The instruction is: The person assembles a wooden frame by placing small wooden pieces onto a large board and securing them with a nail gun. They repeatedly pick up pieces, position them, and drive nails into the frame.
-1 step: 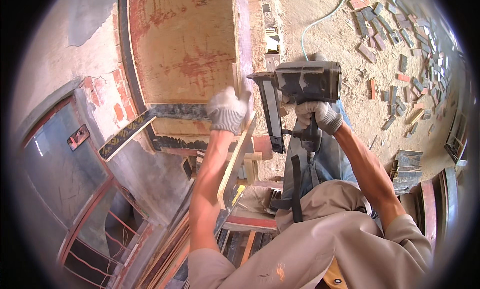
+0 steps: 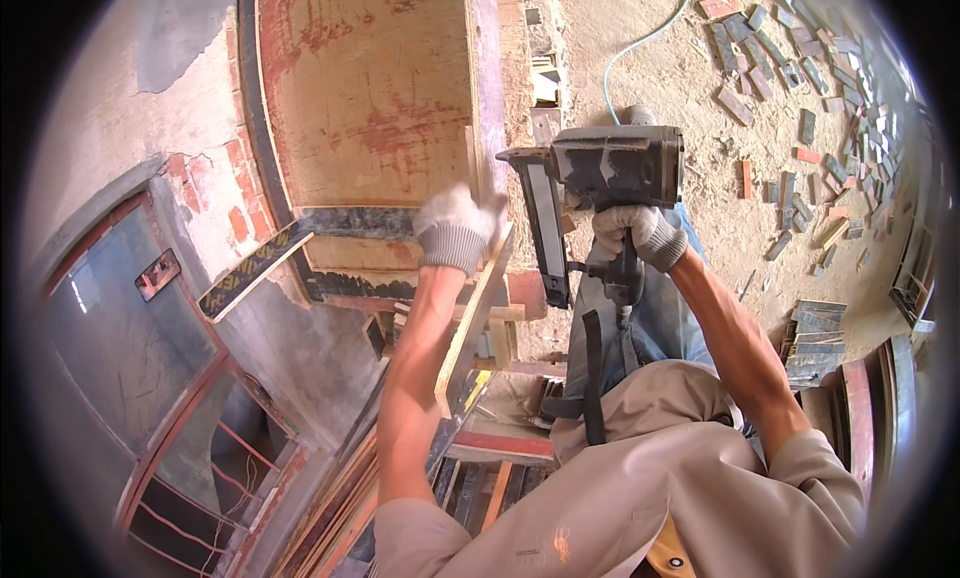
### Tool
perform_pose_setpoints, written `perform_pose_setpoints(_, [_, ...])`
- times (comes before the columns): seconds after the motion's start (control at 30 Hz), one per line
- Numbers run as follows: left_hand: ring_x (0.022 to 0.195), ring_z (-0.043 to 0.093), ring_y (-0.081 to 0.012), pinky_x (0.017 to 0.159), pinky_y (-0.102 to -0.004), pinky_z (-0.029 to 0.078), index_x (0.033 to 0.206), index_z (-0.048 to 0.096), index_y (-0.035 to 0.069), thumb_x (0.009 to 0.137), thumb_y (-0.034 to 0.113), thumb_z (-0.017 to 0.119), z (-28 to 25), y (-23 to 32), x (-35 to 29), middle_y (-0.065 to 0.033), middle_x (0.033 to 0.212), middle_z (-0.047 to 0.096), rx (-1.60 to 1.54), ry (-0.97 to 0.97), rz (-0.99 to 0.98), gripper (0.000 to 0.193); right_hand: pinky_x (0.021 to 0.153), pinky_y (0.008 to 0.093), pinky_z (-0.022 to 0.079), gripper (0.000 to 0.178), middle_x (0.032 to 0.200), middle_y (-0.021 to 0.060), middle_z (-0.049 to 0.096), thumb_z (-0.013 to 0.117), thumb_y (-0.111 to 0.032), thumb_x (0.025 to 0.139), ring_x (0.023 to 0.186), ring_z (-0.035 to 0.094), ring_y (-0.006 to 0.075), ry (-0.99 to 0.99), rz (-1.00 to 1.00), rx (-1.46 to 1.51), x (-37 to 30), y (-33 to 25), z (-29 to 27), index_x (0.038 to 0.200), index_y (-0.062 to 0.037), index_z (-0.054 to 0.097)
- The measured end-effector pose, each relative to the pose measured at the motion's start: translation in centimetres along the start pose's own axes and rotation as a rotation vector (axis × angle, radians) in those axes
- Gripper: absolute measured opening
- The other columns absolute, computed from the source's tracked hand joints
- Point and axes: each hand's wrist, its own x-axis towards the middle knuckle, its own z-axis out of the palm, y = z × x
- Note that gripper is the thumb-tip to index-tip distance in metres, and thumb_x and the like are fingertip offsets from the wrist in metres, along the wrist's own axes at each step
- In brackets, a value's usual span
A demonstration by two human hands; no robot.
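Note:
My right hand point(image 2: 640, 233), in a pale knitted glove, is wrapped round the handle of a black pneumatic nail gun point(image 2: 612, 163). The gun's nose points left, and its long slanted magazine hangs below it. My left hand point(image 2: 455, 223), also gloved, is at the right edge of a large plywood panel point(image 2: 370, 108) with reddish stains. Motion smears its fingers, so I cannot tell whether they grip anything. Close beside its wrist is the upper end of a narrow wooden board point(image 2: 475, 323), which slants down toward me. The gun's nose is just right of the panel's edge.
A thin air hose point(image 2: 645, 40) runs across the dusty floor beyond the gun. Many small wood offcuts point(image 2: 800, 178) lie scattered at the right. Long timber strips point(image 2: 335, 498) are stacked at lower left, near a wall with a framed window point(image 2: 140, 328).
My left hand has shifted very slightly and its fingers look more blurred. The nail gun in my right hand has moved a hair down and right.

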Motion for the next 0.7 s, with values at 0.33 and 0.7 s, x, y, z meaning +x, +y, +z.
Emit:
perform_pose_setpoints(0.33, [0.091, 0.076, -0.0397, 0.081, -0.0478, 0.059, 0.092, 0.081, 0.006, 0.09, 0.061, 0.064, 1.7, -1.0, -1.6, -0.0245, 0.091, 0.076, 0.068, -0.109, 0.018, 0.058, 0.059, 0.0291, 0.047, 0.019, 0.067, -0.0015, 0.048, 0.063, -0.009, 0.1, 0.058, 0.05, 0.0113, -0.045, 0.075, 0.135, -0.2, 0.5, 0.4, 0.095, 0.005, 0.074])
perform_pose_setpoints(0.7, [0.081, 0.076, -0.0405, 0.071, -0.0508, 0.058, 0.085, 0.081, 0.006, 0.089, 0.066, 0.065, 3.0, -1.9, -1.2, -0.0239, 0.083, 0.075, 0.072, -0.072, 0.033, 0.063, 0.059, 0.028, 0.046, 0.021, 0.072, 0.0003, 0.057, 0.059, -0.005, 0.101, 0.065, 0.055, 0.0107, -0.022, 0.03, -0.094, -1.1, 1.7, -1.3, 0.083, 0.0, 0.069])
